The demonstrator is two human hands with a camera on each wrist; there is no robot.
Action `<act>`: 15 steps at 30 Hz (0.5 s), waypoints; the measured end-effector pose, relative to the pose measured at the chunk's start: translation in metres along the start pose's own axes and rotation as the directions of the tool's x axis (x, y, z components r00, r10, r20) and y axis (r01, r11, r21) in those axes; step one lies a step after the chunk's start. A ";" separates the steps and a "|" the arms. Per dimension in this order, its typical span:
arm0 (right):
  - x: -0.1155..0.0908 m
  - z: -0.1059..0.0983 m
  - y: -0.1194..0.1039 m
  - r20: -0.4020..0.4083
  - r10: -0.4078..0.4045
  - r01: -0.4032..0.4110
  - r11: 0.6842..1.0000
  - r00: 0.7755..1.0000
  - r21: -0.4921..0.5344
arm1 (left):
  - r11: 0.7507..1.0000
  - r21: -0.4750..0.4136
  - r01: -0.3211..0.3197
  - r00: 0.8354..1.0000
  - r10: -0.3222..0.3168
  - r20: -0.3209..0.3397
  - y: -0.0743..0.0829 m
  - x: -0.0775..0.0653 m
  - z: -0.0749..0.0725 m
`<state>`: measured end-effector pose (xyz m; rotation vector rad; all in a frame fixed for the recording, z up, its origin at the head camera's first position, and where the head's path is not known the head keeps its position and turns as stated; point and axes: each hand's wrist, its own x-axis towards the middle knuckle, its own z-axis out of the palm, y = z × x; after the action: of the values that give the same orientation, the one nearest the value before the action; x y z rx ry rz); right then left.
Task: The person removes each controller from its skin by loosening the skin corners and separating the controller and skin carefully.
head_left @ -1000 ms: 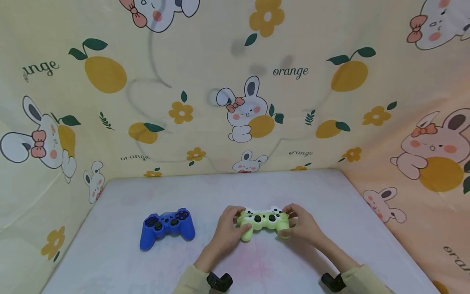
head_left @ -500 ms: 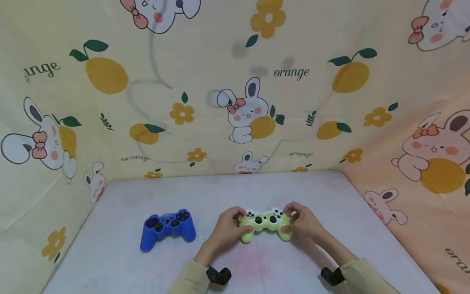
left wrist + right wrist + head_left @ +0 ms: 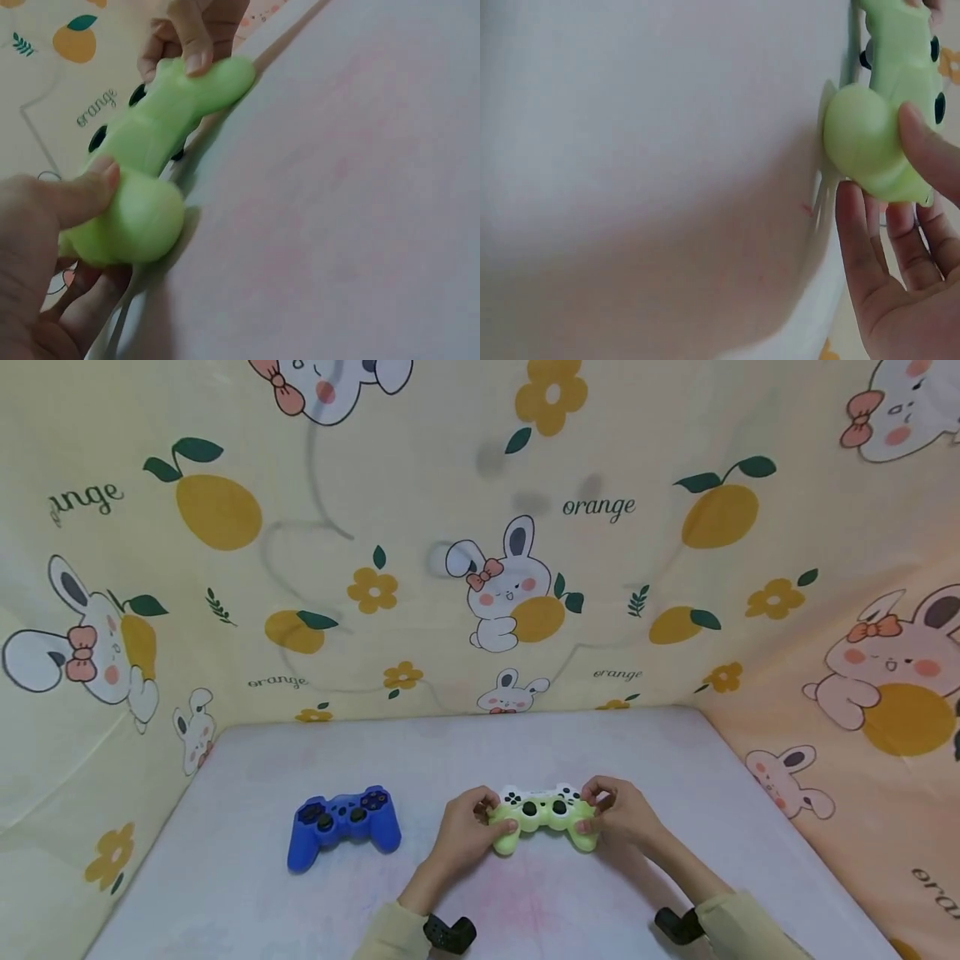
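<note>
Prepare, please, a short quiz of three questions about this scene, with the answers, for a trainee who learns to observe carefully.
1. Multiple choice. What do the left hand and the right hand both hold?
A: a cup
B: the green-and-white controller
C: a folded cloth

2. True or false. The blue controller lies on the table, apart from both hands.

3. Short answer. As the person sees it, on which side of the green-and-white controller does the blue controller lie?

Key
1. B
2. True
3. The left side
</note>
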<state>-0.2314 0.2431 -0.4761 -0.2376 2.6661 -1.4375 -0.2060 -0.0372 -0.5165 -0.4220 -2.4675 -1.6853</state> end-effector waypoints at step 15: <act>-0.015 0.008 -0.009 -0.143 0.069 -0.077 0.995 0.987 -0.057 | 0.998 -0.028 0.049 0.997 -0.050 -0.055 0.009 -0.008 0.006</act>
<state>-0.2148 0.2344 -0.4733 -0.0439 2.8014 -1.4004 -0.1957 -0.0298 -0.5128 -0.3149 -2.4380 -1.7264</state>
